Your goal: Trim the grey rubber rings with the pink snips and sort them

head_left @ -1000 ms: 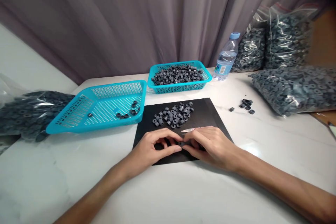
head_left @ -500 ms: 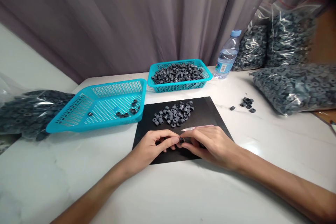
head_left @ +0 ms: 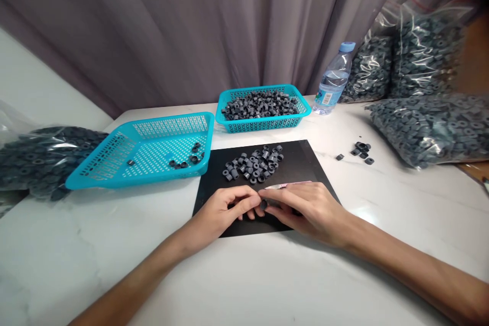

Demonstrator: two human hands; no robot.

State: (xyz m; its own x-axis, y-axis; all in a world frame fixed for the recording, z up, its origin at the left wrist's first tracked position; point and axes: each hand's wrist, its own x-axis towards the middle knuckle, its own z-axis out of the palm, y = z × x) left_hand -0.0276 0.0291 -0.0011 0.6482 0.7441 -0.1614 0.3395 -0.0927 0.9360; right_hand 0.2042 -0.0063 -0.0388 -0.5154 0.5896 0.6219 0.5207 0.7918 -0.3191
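My left hand (head_left: pixel 228 208) and my right hand (head_left: pixel 309 209) meet over the front of a black mat (head_left: pixel 298 153). Between their fingertips is one small dark grey plastic ring (head_left: pixel 264 205), its round opening turned toward me. Thumb and index finger of the left hand pinch it from one side; the right fingers close on it from the other. Just beyond the right hand a knife (head_left: pixel 274 187) with a pale pink handle shows, partly covered by that hand. Farther back on the mat lies a loose pile of similar grey rings (head_left: pixel 253 164).
A turquoise basket (head_left: pixel 137 181) at left holds several rings; another basket (head_left: pixel 263 125) behind the mat is heaped with them. A water bottle (head_left: pixel 334 81) stands back right. Filled clear bags (head_left: pixel 431 127) lie right, another bag (head_left: pixel 49 158) left. Some rings (head_left: pixel 361 150) sit on the white table.
The ring has turned between my fingertips so its opening faces me more. My right index finger has shifted slightly left across its top. The view has moved a little.
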